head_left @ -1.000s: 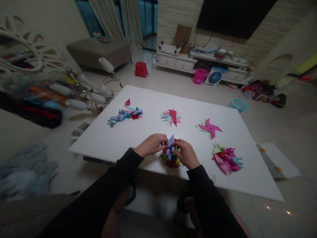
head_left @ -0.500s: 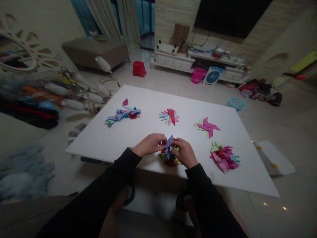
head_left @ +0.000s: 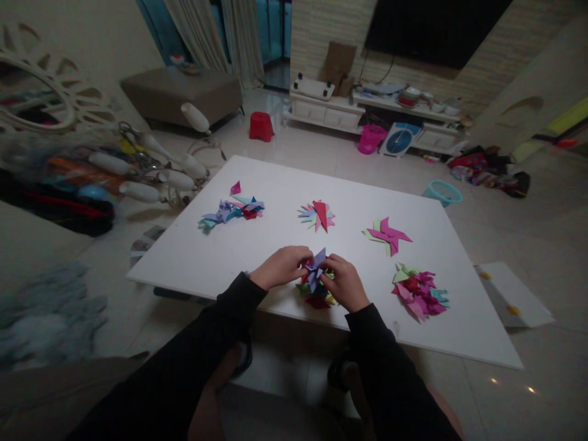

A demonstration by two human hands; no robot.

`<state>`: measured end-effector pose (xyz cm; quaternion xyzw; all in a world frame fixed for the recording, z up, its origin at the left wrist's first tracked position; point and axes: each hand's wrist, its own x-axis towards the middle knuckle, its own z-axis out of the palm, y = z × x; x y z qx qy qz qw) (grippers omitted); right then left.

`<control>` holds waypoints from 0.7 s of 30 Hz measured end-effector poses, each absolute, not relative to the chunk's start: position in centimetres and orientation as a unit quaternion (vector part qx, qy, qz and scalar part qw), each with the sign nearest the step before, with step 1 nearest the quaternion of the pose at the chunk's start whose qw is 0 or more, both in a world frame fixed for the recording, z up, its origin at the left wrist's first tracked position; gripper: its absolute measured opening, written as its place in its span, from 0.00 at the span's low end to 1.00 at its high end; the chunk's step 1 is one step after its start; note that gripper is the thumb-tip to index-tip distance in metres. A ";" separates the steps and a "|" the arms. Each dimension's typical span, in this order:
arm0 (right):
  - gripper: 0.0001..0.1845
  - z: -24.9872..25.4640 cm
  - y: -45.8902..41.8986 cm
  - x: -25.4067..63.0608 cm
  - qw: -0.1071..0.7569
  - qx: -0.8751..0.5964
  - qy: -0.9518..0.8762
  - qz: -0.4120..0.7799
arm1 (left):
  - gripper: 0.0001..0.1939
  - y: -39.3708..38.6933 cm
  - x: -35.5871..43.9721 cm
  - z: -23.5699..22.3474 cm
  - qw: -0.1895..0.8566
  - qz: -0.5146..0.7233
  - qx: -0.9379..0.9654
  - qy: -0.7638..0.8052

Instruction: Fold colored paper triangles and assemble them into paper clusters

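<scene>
Lavender folded paper (head_left: 315,271), all sharp points and crisp creases, is pinched between the fingertips of the left hand (head_left: 285,266) and the right hand (head_left: 345,283), right over a multicoloured heap (head_left: 318,302) of folded paper that they partly hide! Under the grip spreads a smooth white table (head_left: 206,257), with a spiky paper fan (head_left: 321,214) just beyond, a flat magenta pinwheel (head_left: 389,234) to the right and a jumbled bluish cluster (head_left: 225,212) off to the left. Farther out, across glossy floor tiles (head_left: 312,153), a red stool (head_left: 261,127) stands beyond the table, a teal basket (head_left: 443,193) to the right, white lampshades (head_left: 139,191) to the left.
</scene>
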<state>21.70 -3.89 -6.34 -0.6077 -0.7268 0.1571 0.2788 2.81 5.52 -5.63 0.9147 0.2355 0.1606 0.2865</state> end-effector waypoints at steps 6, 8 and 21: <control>0.06 -6.1 -3.9 21.7 0.282 -0.606 -0.725 0.165 | 0.04 5.6 2.9 -5.5 0.293 0.151 0.918 0.223; 0.06 -6.1 -4.0 21.8 0.282 -0.608 -0.723 0.165 | 0.03 5.5 2.9 -5.5 0.292 0.150 0.917 0.226; 0.06 -6.6 -4.3 23.1 0.271 -0.624 -0.720 0.135 | 0.10 5.3 3.2 -5.5 0.312 0.154 0.907 0.238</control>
